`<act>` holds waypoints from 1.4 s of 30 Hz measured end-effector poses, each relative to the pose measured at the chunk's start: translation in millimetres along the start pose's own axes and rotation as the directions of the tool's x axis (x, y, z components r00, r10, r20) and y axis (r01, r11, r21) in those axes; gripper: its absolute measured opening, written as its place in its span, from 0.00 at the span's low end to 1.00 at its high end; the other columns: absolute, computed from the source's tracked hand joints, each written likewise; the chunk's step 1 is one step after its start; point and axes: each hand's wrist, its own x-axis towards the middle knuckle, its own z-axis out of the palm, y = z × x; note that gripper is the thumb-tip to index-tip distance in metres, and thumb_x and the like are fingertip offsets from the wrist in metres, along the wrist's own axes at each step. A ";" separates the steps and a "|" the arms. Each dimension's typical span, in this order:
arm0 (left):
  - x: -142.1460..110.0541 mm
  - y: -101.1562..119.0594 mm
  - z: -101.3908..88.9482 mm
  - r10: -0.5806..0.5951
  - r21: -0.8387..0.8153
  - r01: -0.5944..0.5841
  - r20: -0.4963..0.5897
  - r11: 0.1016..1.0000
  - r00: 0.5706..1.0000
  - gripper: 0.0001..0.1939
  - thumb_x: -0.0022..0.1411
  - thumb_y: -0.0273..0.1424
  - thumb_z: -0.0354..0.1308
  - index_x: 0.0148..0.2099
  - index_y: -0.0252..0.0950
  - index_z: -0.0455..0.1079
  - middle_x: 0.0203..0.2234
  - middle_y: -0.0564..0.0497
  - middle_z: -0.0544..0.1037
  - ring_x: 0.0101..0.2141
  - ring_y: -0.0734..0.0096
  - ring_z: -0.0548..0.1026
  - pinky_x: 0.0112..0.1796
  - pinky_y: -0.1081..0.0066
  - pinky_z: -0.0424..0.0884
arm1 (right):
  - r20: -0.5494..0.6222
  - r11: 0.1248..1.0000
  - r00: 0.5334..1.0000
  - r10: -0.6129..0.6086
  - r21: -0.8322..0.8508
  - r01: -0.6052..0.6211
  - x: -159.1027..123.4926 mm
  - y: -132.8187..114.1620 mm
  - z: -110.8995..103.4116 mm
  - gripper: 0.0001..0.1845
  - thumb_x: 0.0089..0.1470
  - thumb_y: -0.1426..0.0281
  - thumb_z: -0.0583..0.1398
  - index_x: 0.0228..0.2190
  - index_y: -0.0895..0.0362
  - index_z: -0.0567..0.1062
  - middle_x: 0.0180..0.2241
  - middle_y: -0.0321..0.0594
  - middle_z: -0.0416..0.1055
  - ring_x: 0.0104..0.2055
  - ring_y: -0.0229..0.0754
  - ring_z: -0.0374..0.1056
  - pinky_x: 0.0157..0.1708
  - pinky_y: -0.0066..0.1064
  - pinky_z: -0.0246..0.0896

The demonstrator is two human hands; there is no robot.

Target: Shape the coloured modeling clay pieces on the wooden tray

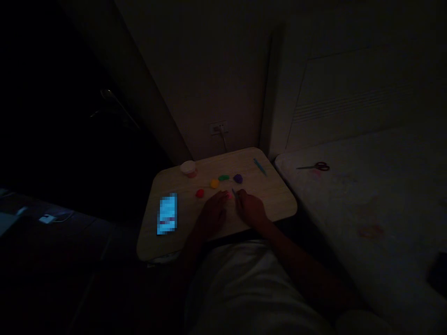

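In the dim head view, my left hand (213, 211) rests on the small table, its fingertips closed at a small pink lump of modelling clay (229, 195). My right hand (250, 207) grips a thin, greyish blade-like tool (234, 191), whose tip points up and left beside the pink clay. Just beyond my hands are a red clay lump (199, 193), a yellow one (214, 184), a green elongated piece (224, 177) and a purple lump (238, 178). Darkness hides finger detail.
A pale tub (189, 169) stands at the table's back left, and a lit phone (167, 214) lies at the left. A blue tool (260, 166) is at the back right. Scissors (316, 166) lie on the bed (349, 200). A cord hangs from a wall socket (218, 128).
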 end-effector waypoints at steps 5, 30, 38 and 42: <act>-0.8 -2.2 1.7 0.011 0.032 -0.011 -0.003 0.999 1.000 0.31 0.69 0.26 0.50 0.72 0.41 0.55 0.67 0.44 0.65 0.66 0.56 0.62 0.65 0.49 0.62 | -0.012 1.000 1.000 0.008 0.031 -0.008 0.3 1.1 0.3 0.17 0.70 0.64 0.49 0.53 0.56 0.70 0.40 0.47 0.80 0.41 0.48 0.77 0.38 0.33 0.60; 0.3 -3.0 1.7 0.006 0.002 -0.006 -0.010 1.000 1.000 0.32 0.67 0.24 0.51 0.72 0.40 0.54 0.67 0.44 0.64 0.66 0.57 0.62 0.66 0.50 0.61 | -0.034 0.996 0.999 -0.028 0.079 0.031 2.2 6.4 6.6 0.14 0.68 0.64 0.52 0.50 0.56 0.72 0.40 0.47 0.80 0.40 0.48 0.76 0.37 0.32 0.57; 0.5 -4.1 2.8 0.023 0.044 -0.024 0.025 0.999 0.999 0.32 0.68 0.24 0.49 0.72 0.42 0.54 0.67 0.47 0.64 0.66 0.57 0.61 0.66 0.49 0.60 | -0.005 0.996 0.996 -0.085 -0.009 0.085 2.5 4.2 4.8 0.14 0.70 0.63 0.50 0.45 0.54 0.73 0.40 0.46 0.81 0.40 0.48 0.76 0.35 0.32 0.56; -0.3 -6.9 4.0 0.035 0.060 -0.036 0.023 0.998 0.999 0.32 0.68 0.24 0.49 0.73 0.42 0.54 0.67 0.47 0.65 0.66 0.56 0.61 0.66 0.49 0.60 | 0.024 0.987 0.986 -0.163 0.001 0.163 4.5 7.6 5.3 0.13 0.69 0.64 0.52 0.46 0.53 0.74 0.43 0.44 0.81 0.43 0.46 0.76 0.37 0.31 0.57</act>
